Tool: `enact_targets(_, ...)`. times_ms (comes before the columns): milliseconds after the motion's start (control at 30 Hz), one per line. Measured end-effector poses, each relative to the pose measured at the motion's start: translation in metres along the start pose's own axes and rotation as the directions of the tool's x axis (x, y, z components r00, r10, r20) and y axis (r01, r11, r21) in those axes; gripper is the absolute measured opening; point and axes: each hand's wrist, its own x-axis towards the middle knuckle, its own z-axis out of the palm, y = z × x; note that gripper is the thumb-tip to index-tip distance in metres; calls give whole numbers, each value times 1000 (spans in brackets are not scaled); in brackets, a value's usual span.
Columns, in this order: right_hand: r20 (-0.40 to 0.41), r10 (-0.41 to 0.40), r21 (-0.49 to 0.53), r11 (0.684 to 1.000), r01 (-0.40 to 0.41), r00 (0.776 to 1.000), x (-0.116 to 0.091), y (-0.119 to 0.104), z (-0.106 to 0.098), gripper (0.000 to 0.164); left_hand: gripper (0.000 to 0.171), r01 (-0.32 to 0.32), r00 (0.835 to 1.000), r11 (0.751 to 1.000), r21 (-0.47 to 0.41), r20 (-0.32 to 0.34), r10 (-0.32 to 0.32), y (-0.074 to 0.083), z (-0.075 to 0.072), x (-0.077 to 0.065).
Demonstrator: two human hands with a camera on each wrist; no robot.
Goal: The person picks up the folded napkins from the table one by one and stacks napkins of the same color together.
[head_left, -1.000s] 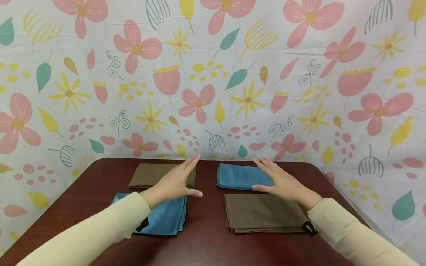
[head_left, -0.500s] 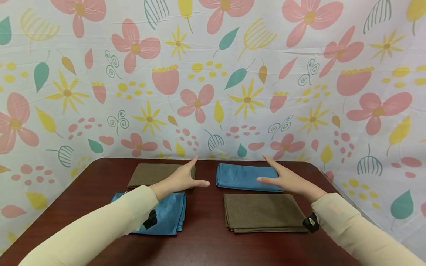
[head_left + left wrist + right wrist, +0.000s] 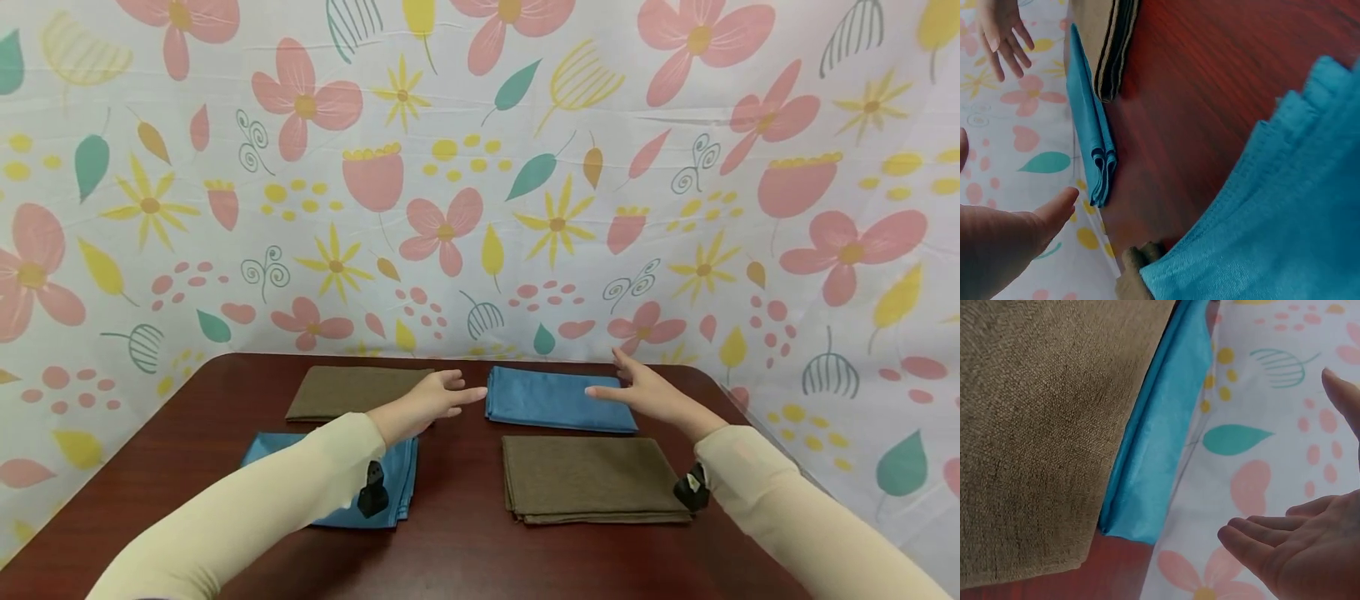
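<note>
Four-cornered folded cloths lie on the table: a brown cloth (image 3: 337,392) far left, a blue cloth (image 3: 393,483) near left, another blue cloth (image 3: 543,400) far right and another brown cloth (image 3: 592,479) near right. My left hand (image 3: 420,406) is over the inner end of the far brown cloth, fingers extended toward the middle, holding nothing. Its sleeve covers part of the near blue cloth. My right hand (image 3: 658,396) overlaps the right end of the far blue cloth in the head view. In the right wrist view, this hand (image 3: 1310,550) has its fingers spread and its palm bare.
The dark red-brown table (image 3: 457,533) ends against a white floral backdrop (image 3: 480,175), which also runs along the right side. A small black device (image 3: 372,490) sits at the left wrist, and another black device (image 3: 692,490) at the right wrist.
My left hand has shifted right and slightly down, its thumb side turning toward the middle. The right hand has drawn a little to the right. All the cloths stay in place.
</note>
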Motion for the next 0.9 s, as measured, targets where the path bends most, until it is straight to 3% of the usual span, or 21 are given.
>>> enact_targets(200,-20,70,27,997,-69,997,10,10,-1,101,64,23,999,999,44,-38,-21,-10,6,15)
enact_targets(500,-43,149,159,977,-140,988,17,27,-1,92,64,59,997,998,-26,-42,-60,-17,14,38)
enact_targets(733,-45,269,274,929,-247,962,19,39,-2,76,68,91,994,994,-56,-56,-95,-15,22,48)
enact_targets(900,13,324,342,888,-308,946,21,50,-1,58,67,124,988,989,-80,-87,-131,-19,27,56)
